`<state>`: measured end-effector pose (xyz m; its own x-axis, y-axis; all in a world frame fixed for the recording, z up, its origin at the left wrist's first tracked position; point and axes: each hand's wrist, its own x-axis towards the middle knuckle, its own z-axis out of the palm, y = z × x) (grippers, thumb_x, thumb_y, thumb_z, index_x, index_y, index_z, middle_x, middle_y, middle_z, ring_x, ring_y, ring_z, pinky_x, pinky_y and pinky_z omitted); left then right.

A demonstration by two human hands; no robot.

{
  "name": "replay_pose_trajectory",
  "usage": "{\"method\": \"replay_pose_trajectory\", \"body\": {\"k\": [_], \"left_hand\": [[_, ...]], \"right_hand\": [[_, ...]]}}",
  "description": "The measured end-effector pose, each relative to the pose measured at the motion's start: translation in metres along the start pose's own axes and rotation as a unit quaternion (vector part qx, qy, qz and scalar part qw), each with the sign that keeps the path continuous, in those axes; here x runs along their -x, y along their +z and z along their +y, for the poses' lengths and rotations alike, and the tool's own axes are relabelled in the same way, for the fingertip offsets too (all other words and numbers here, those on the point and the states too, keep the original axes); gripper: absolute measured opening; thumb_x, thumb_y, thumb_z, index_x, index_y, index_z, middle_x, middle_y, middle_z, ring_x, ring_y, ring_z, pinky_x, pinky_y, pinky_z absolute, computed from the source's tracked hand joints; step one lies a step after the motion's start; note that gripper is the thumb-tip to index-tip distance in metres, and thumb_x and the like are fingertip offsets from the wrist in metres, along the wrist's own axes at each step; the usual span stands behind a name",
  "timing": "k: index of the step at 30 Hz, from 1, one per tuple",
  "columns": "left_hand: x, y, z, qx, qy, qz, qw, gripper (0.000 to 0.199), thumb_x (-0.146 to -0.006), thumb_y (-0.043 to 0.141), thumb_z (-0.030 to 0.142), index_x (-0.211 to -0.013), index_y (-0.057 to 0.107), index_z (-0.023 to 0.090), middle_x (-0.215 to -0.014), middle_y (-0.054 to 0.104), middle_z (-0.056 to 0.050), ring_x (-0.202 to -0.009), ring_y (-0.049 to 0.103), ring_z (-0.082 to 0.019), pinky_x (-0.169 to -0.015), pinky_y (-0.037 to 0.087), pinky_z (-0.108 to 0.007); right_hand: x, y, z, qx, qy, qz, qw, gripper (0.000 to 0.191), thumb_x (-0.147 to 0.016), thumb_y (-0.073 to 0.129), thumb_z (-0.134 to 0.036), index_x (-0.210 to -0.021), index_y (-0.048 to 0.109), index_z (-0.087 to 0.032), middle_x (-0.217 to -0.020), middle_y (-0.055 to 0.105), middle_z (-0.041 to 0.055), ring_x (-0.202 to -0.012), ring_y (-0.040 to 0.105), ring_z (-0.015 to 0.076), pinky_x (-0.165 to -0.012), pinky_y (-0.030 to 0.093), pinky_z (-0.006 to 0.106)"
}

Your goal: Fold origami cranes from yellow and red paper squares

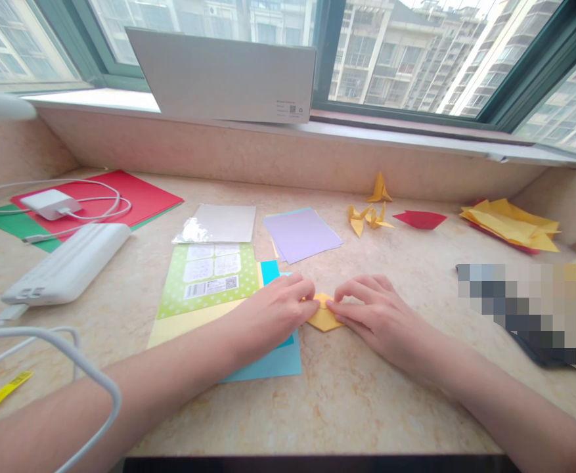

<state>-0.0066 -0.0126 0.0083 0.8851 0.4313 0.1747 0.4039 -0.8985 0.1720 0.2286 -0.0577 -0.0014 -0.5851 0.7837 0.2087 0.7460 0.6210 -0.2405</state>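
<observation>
A small folded piece of yellow origami paper (pixel 325 320) lies on the stone-patterned tabletop, its pointed edge toward me. My left hand (pixel 290 305) pinches its left side, fingers curled and thumb on the paper. From the right, my right hand (pixel 371 305) grips the other side with thumb and fingertips. Parts of the paper's upper edge are hidden by the fingers. Under my left forearm are light blue paper (pixel 272 364) and a green dotted paper packet (pixel 169 289). Beyond my hands sits a stack of lilac square paper (pixel 307 233).
Yellow folded origami pieces (pixel 379 190) and a red folded paper (pixel 420 219) stand farther back. Yellow sheets (pixel 511 223) lie at right, near a pixelated dark object (pixel 538 328). A white power strip (pixel 71 263), a cable (pixel 105 374) and red paper (pixel 140 197) occupy the left.
</observation>
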Motion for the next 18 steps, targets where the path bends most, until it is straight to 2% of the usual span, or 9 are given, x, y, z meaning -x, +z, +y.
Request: {"method": "replay_pose_trajectory", "body": {"k": [4,8,11,15,18], "left_hand": [[-0.0001,-0.0005,0.0015,-0.014,-0.004,-0.008,1.0,0.022,-0.098,0.047,0.011,-0.101,0.068,0.015,-0.092,0.059,-0.007,-0.085,0.053,-0.019,-0.077,0.046,-0.03],[-0.0003,-0.0011,0.003,-0.037,-0.005,-0.03,0.999,0.019,-0.098,0.049,0.013,-0.101,0.068,0.014,-0.09,0.058,-0.007,-0.083,0.053,-0.02,-0.076,0.046,-0.032],[-0.0002,-0.0004,0.0029,-0.038,0.001,-0.021,0.999,0.021,-0.098,0.048,0.012,-0.105,0.067,0.015,-0.089,0.058,-0.007,-0.083,0.052,-0.02,-0.076,0.045,-0.032],[-0.0003,0.0009,0.0017,-0.033,0.004,-0.014,0.999,0.023,-0.099,0.048,0.014,-0.109,0.067,0.017,-0.09,0.058,-0.007,-0.083,0.053,-0.02,-0.076,0.046,-0.032],[-0.0009,0.001,0.0022,-0.046,0.005,-0.013,0.999,0.022,-0.099,0.049,0.017,-0.11,0.068,0.018,-0.092,0.058,-0.007,-0.086,0.054,-0.021,-0.077,0.045,-0.034]], "right_hand": [[0.0039,-0.0063,0.0033,0.0,0.013,-0.018,1.0,0.022,-0.101,0.054,-0.028,-0.114,0.071,-0.032,-0.118,0.064,0.0042,-0.107,0.057,0.0224,-0.096,0.037,0.043],[0.0055,-0.009,0.0047,-0.011,0.02,-0.034,0.999,0.024,-0.101,0.052,-0.028,-0.114,0.071,-0.034,-0.119,0.063,0.0045,-0.11,0.057,0.0224,-0.097,0.038,0.044],[0.0057,-0.0104,0.0048,-0.022,0.027,-0.042,0.998,0.024,-0.101,0.052,-0.028,-0.114,0.072,-0.034,-0.119,0.063,0.0043,-0.112,0.058,0.0224,-0.098,0.039,0.044],[0.0074,-0.0096,0.0074,-0.013,0.031,-0.027,0.999,0.023,-0.099,0.056,-0.031,-0.116,0.071,-0.037,-0.121,0.062,0.0046,-0.111,0.057,0.0233,-0.099,0.04,0.045],[0.0088,-0.0079,0.0091,0.001,0.009,-0.011,1.0,0.029,-0.1,0.055,-0.027,-0.122,0.068,-0.039,-0.124,0.061,0.0052,-0.113,0.056,0.0245,-0.099,0.039,0.045]]}}
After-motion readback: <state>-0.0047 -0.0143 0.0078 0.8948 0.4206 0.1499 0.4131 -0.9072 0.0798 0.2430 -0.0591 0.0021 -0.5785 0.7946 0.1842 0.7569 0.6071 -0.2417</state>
